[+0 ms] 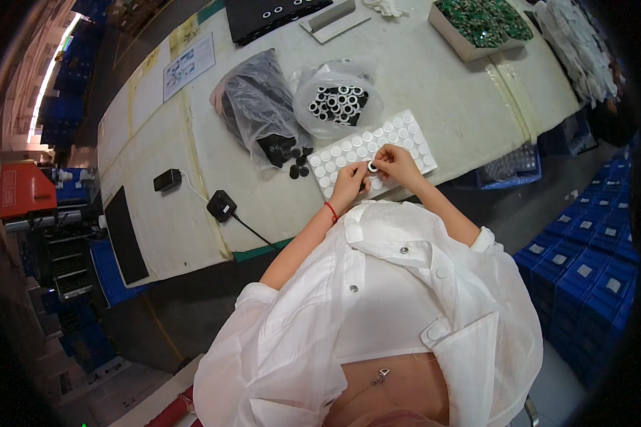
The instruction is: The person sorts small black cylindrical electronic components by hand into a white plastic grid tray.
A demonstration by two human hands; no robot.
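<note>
A white sheet of round white pads (pixel 399 135) lies on the pale table (pixel 449 92) near its front edge. Over the sheet's near corner, my left hand (pixel 350 186) and my right hand (pixel 397 165) meet, pinching a small ring-shaped part with a white face (pixel 372 166) between the fingertips. A red band circles my left wrist. Just beyond the sheet, a clear bag of black-and-white rings (pixel 338 103) lies open. A few loose black round parts (pixel 298 169) rest left of the sheet.
A clear bag of black parts (pixel 253 107) lies left of the ring bag. A black power adapter (pixel 221 206) and a small black box (pixel 167 180) sit at the left. A box of green parts (pixel 481 25) stands far right. Blue crates (pixel 584 270) are stacked on the floor.
</note>
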